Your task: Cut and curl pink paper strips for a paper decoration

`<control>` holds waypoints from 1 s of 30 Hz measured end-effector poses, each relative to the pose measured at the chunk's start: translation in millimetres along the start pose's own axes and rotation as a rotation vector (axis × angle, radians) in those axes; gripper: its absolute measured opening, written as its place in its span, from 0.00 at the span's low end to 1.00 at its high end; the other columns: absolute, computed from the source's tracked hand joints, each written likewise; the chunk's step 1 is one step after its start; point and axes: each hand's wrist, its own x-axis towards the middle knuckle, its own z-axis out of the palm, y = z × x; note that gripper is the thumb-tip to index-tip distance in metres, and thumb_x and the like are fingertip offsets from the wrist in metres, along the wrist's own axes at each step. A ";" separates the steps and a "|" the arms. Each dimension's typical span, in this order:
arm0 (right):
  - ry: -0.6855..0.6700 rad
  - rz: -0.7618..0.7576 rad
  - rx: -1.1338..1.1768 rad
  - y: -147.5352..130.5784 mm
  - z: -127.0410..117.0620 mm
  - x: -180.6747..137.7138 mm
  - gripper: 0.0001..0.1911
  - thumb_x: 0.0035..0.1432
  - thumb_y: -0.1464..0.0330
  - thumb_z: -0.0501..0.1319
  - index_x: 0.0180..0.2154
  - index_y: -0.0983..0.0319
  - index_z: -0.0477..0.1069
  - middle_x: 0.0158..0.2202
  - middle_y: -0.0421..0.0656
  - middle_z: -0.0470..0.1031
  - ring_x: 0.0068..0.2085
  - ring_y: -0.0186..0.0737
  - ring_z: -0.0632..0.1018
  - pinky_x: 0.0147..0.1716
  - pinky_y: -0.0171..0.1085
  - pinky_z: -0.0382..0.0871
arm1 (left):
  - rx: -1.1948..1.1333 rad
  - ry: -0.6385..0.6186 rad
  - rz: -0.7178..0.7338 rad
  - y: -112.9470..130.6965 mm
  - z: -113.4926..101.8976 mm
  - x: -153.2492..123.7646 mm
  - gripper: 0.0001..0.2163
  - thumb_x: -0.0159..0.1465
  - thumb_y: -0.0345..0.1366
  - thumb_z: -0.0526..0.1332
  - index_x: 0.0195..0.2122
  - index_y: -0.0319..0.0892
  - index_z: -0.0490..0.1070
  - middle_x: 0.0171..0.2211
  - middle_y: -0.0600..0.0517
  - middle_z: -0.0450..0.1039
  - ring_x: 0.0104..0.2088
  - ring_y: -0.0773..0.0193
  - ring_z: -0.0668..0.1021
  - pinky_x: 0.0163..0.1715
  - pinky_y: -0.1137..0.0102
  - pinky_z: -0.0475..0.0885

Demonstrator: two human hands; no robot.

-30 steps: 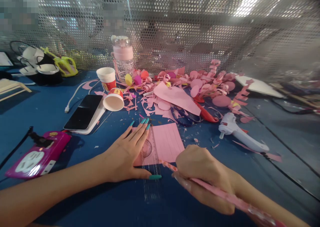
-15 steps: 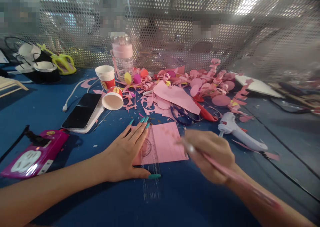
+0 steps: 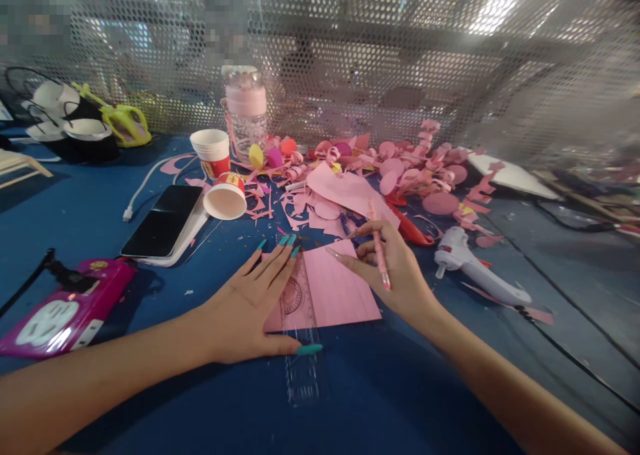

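Note:
My left hand [image 3: 250,301] lies flat with its fingers stretched out, pressing a clear plastic ruler [image 3: 303,368] with a protractor dial onto a pink sheet of paper [image 3: 340,288]. Faint lines run across the paper to the right of the ruler. Tucked between the fingers of my right hand [image 3: 400,268] is a slim pink pen [image 3: 379,248], standing nearly upright. The thumb and forefinger of that hand are apart, over the sheet's upper right part. Behind them, dark blue scissors [image 3: 353,223] are partly hidden by the hand and a pink offcut [image 3: 350,191].
Beyond lies a heap of pink scraps and discs [image 3: 400,168]. Paper cups [image 3: 225,198], a phone [image 3: 163,221] and a magenta power strip [image 3: 70,305] are on the left, with a bottle [image 3: 246,115] behind. On the right rests a white glue gun [image 3: 475,268] with its cord.
My right hand has turned and moved left and up over the paper, its fingers opening out. The pen has swung from lying back along the forearm to nearly upright. My left hand stays put.

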 end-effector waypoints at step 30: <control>0.098 0.050 -0.142 2.8 4.0 2.2 0.16 0.46 0.58 0.62 0.24 0.60 0.58 0.19 0.38 0.66 0.20 0.32 0.68 0.19 0.33 0.61 | 0.020 0.036 0.029 -3.0 3.3 -2.4 0.45 0.53 0.64 0.46 0.63 0.38 0.34 0.64 0.41 0.34 0.63 0.48 0.42 0.59 0.51 0.40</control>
